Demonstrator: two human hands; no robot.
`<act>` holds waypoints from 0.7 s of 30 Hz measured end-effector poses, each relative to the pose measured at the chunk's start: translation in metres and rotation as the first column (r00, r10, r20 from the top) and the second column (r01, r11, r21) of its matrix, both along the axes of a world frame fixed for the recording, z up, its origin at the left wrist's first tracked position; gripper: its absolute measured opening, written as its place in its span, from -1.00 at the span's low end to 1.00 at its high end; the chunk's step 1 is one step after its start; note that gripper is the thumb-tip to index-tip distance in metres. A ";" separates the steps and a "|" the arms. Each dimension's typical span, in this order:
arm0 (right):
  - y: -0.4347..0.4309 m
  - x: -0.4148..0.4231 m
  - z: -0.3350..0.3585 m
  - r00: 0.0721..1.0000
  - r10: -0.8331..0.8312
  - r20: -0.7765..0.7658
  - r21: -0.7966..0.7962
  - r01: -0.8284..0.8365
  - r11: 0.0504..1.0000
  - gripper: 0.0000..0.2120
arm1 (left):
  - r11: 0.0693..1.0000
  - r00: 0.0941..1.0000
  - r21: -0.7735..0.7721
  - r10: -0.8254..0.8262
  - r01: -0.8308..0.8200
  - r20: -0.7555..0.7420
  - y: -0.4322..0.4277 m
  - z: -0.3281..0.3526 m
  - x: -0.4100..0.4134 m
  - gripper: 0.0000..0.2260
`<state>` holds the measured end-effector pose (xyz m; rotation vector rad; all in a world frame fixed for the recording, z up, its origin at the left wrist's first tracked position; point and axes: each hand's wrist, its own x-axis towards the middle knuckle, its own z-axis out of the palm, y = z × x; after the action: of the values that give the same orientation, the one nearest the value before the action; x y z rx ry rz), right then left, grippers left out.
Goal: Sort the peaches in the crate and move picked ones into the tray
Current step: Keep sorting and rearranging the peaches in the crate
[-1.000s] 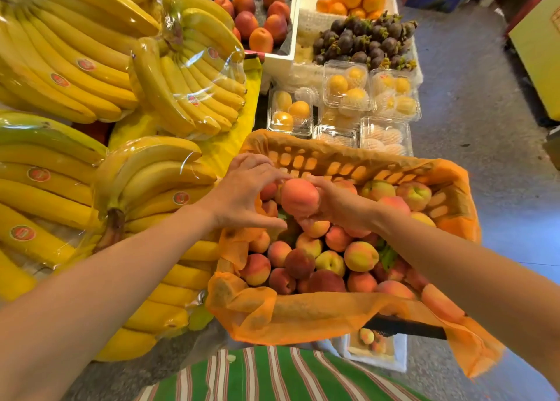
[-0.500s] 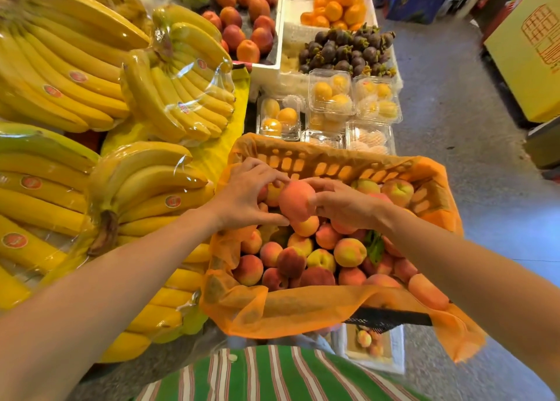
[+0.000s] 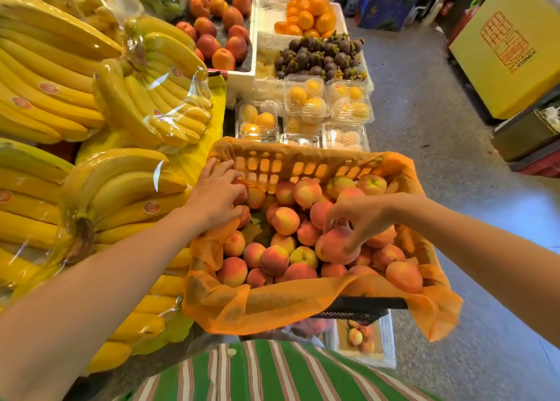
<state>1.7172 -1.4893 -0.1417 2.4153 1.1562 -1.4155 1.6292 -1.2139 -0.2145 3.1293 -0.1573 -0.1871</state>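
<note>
A crate lined with orange mesh holds a heap of red-yellow peaches. My right hand reaches down from the right and grips one large peach from above, low among the pile at the crate's right middle. My left hand lies at the crate's left wall, its fingers and thumb curled round a mostly hidden peach. A white foam tray with a few small peaches stands on the floor under the crate's near edge.
Wrapped banana bunches crowd the left side against the crate. Behind the crate stand clear fruit boxes, mangosteens, oranges and a white tray of peaches. Grey floor and a yellow carton lie to the right.
My right hand has carried the large peach from the crate's back middle down to the right, into the pile. My left hand has let go of it and shifted to the left wall.
</note>
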 end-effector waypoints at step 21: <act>0.008 -0.013 -0.027 0.999 -0.030 -0.042 0.093 0.033 0.995 -0.65 | 0.987 0.981 -0.160 0.017 0.015 0.196 0.007 -0.007 -0.003 -0.82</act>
<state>1.7039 -1.4814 -0.1683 2.4894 1.2259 -1.4575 1.6266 -1.2067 -0.2212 2.9805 -0.1618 0.1296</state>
